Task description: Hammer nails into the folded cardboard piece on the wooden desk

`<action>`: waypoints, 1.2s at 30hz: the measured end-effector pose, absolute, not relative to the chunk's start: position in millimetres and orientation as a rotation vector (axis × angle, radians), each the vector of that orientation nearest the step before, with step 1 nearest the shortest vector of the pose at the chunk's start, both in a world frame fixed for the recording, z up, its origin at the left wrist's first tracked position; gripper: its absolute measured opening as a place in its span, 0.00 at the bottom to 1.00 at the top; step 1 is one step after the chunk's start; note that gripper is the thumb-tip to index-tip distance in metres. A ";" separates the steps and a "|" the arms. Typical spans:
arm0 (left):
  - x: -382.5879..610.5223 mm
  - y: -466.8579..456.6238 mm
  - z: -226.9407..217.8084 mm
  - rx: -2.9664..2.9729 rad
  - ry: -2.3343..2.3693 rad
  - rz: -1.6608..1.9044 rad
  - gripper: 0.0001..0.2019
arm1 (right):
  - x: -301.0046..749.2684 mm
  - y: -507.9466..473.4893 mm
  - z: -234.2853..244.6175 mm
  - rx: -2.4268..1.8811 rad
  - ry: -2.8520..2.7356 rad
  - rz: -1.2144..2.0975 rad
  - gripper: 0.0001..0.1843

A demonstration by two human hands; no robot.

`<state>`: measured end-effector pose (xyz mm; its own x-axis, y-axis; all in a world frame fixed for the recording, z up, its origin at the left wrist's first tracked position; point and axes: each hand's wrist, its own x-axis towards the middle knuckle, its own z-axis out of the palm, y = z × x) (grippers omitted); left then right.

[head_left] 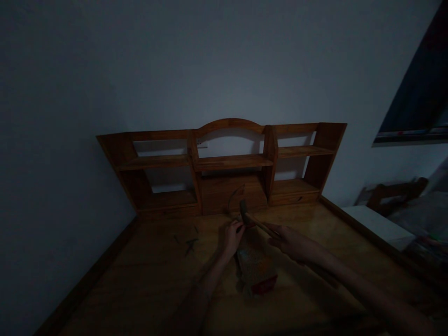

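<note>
My right hand is wrapped round the wooden handle of a hammer. The hammer's dark head is just above the fingertips of my left hand. Those fingers are pinched together at the far end of a speckled block with a red near end. What they grip is too small and dark to make out. Beyond the hammer head a thin curved strip rises in front of the shelf. Several small dark slender pieces lie on the wooden desk, left of my left hand.
A wooden shelf unit stands along the back of the desk against a pale wall. Raised edges run down both sides of the desk. To the right are a white surface and a wooden chair back. The room is dim.
</note>
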<state>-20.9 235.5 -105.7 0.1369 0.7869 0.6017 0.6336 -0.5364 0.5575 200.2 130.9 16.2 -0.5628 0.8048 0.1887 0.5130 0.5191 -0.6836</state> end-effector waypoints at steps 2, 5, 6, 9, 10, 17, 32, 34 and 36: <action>-20.6 232.3 -101.6 2.242 1.432 1.331 0.09 | 200.1 127.3 19.9 -1.150 -2.239 0.813 0.30; -20.0 229.3 -98.1 2.220 1.429 1.326 0.09 | 201.0 127.2 20.0 -1.121 -2.198 0.803 0.28; -20.0 229.5 -98.6 2.214 1.409 1.341 0.09 | 201.2 128.3 19.3 -1.093 -2.188 0.797 0.27; -21.0 233.7 -105.2 2.210 1.336 1.402 0.09 | 201.4 132.0 18.8 -1.062 -2.162 0.784 0.27; -21.4 235.7 -108.3 2.207 1.317 1.415 0.09 | 201.4 133.0 19.1 -1.061 -2.158 0.785 0.26; -21.7 238.0 -113.9 2.206 1.276 1.421 0.10 | 205.9 140.2 11.5 -1.085 -2.198 0.815 0.25; -20.9 229.1 -102.5 2.191 1.315 1.380 0.09 | 203.6 137.7 9.1 -1.044 -2.222 0.801 0.26; -20.8 228.2 -100.7 2.187 1.323 1.378 0.09 | 203.3 135.6 10.3 -1.080 -2.228 0.818 0.26; -21.2 228.3 -100.6 2.193 1.299 1.372 0.09 | 203.5 133.9 11.6 -1.092 -2.224 0.819 0.26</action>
